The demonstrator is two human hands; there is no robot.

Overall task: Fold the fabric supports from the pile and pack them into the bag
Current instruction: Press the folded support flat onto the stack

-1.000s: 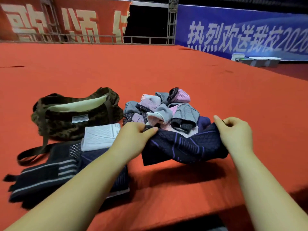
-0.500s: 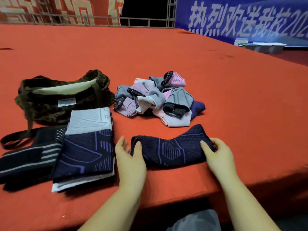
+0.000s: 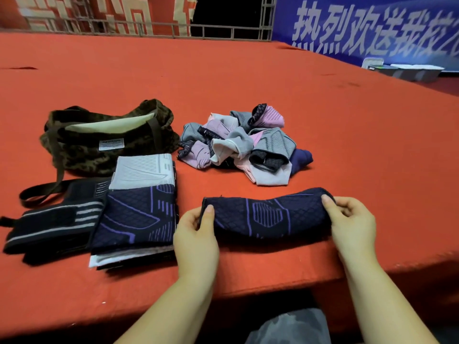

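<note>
Navy support (image 3: 267,216) is laid flat near the table (image 3: 248,83) front edge, stretched lengthwise so a clean fold can be made. Its 9 o'clock end is pinched by the left hand (image 3: 196,235), thumb on top; its 3 o'clock end is pinched by the right hand (image 3: 352,224), fingers curled over the edge. Both hands are clamped on the fabric, likely so one end can be carried over the other. Unfolded pile (image 3: 238,142) is kept at 12 o'clock of it, within reach. Folded stack (image 3: 139,207) is staged at 9 o'clock, with a black striped wrap (image 3: 52,225) touching its far side. Bag (image 3: 104,137) sits open at 10 o'clock, mouth up, ready for loading; nothing is seen packed yet. Judged: folding stage, packing pending.
</note>
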